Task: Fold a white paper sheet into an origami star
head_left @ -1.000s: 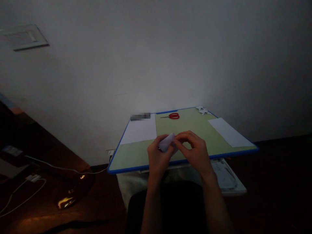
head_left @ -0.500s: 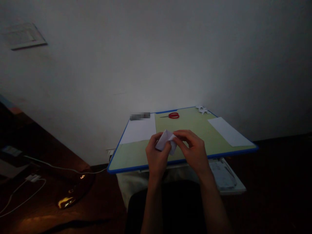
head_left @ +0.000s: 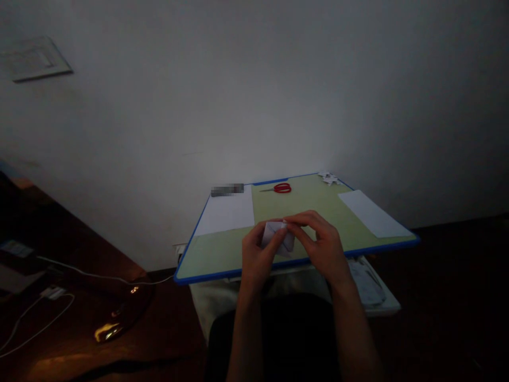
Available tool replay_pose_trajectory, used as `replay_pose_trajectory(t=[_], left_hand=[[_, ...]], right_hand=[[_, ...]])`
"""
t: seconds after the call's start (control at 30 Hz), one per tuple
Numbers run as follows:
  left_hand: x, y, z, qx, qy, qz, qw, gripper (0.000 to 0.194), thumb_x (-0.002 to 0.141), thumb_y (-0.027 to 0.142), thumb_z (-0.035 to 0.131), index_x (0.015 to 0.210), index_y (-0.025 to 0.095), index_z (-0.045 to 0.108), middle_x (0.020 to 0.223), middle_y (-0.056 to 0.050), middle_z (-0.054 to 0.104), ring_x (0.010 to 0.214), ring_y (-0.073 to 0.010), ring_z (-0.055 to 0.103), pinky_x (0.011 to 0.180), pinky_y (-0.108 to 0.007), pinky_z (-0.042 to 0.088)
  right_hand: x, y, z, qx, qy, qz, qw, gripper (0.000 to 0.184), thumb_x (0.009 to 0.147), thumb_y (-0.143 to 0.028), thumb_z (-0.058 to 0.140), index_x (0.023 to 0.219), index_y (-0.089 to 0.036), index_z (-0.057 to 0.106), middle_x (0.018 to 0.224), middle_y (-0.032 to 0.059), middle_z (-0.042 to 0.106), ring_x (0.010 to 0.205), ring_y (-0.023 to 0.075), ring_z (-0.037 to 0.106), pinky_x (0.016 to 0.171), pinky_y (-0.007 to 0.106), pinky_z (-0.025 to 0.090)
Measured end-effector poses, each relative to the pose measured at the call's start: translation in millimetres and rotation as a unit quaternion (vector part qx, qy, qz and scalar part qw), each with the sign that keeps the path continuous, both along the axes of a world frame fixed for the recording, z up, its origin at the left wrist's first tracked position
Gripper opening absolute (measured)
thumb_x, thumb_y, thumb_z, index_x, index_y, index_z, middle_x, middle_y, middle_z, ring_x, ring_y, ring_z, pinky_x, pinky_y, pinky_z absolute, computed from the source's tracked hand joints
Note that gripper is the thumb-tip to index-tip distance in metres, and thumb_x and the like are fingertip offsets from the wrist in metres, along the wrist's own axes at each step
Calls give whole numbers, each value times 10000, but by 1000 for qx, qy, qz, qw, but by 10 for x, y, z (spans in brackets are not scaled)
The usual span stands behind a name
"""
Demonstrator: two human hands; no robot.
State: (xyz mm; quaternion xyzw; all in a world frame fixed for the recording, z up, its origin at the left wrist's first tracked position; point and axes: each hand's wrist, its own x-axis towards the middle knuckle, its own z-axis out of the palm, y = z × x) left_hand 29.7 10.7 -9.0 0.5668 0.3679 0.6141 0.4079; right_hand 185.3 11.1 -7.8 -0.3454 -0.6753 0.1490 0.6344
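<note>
A small piece of folded white paper [head_left: 271, 232] is held between my two hands, above the near part of the green table [head_left: 302, 212]. My left hand [head_left: 256, 253] is closed on its left side, the thumb lying across the face of the paper. With thumb and index finger, my right hand [head_left: 321, 241] pinches the paper's upper right corner. Fold lines show on the paper; its back and lower side are partly hidden by my fingers.
Red-handled scissors [head_left: 281, 188] lie at the table's back. White sheets rest at left [head_left: 228, 215] and right [head_left: 374, 214]. Several small folded paper pieces [head_left: 330, 178] lie in the far right corner, and a blurred-out dark object [head_left: 227, 190] at far left. An open drawer [head_left: 371, 289] sticks out below.
The paper has been turned and lowered slightly, and its pointed top now looks flatter. My right fingers have moved to pinch its upper right corner. Both hands have shifted slightly right.
</note>
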Motion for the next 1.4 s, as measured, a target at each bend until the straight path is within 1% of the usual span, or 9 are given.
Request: replay_pose_trajectory(t=[0.07,0.13,0.23,0.33,0.43,0.67,0.9,1.13,1.4], left_hand=[[-4,-6,8,-1,-20,-7,1000,267,823,356,867,1008,176,801,905,-43,803,790,-178,721,722,-256,554],[-10,-19,19,-10,-42,-16,999,365,815,349,882,1125,192,772,854,-26,793,738,-168,717,680,-248,555],[-20,-33,29,-16,-59,-33,998,550,827,339,881,1330,236,685,836,-8,787,709,-165,711,668,-257,571],[-32,-20,24,14,-44,-9,999,371,836,332,871,1174,226,759,876,-18,777,749,-153,696,700,-246,565],[-41,5,21,43,-37,22,998,231,832,329,869,1016,215,785,893,-18,764,770,-146,683,713,-237,554],[-94,-23,68,51,21,33,998,187,838,309,859,965,209,765,822,4,754,677,-131,672,615,-215,533],[-168,-48,61,42,90,5,995,149,855,309,839,871,212,728,854,-15,782,810,-178,749,730,-261,579],[-130,-50,58,44,94,33,994,168,868,313,812,853,204,685,824,-16,761,801,-184,744,713,-264,564],[-57,-81,49,46,77,40,995,161,911,321,781,889,200,677,864,-20,729,852,-180,716,719,-251,548]], right_hand=[[-16,3,7,-2,23,-26,999,164,951,-203,769,1086,-291,799,1006,22,718,915,194,679,828,345,548],[-28,17,-1,-16,43,-43,998,197,923,-225,806,1111,-282,792,1020,21,707,878,186,662,796,337,539],[-37,39,-24,-50,65,-22,996,222,923,-264,808,1143,-267,783,953,16,716,840,186,658,772,334,531],[-41,40,-40,-65,79,16,995,190,934,-281,794,1123,-261,794,902,10,722,817,181,666,765,328,541],[-48,29,-55,-63,86,39,994,225,932,-271,790,1157,-281,799,969,16,755,865,181,694,798,326,563],[-21,40,-99,-87,121,34,988,286,894,-278,829,1178,-300,803,1004,21,819,889,204,759,813,342,604],[52,-12,-28,-55,45,40,997,140,930,-231,789,1047,-283,847,980,12,833,900,188,756,818,316,575],[22,-36,-12,-54,46,63,995,149,906,-215,814,1037,-273,853,914,-3,824,815,163,743,777,286,582],[-1,-42,-21,-82,68,67,992,135,905,-259,820,1033,-281,856,935,9,830,842,186,750,794,317,590]])
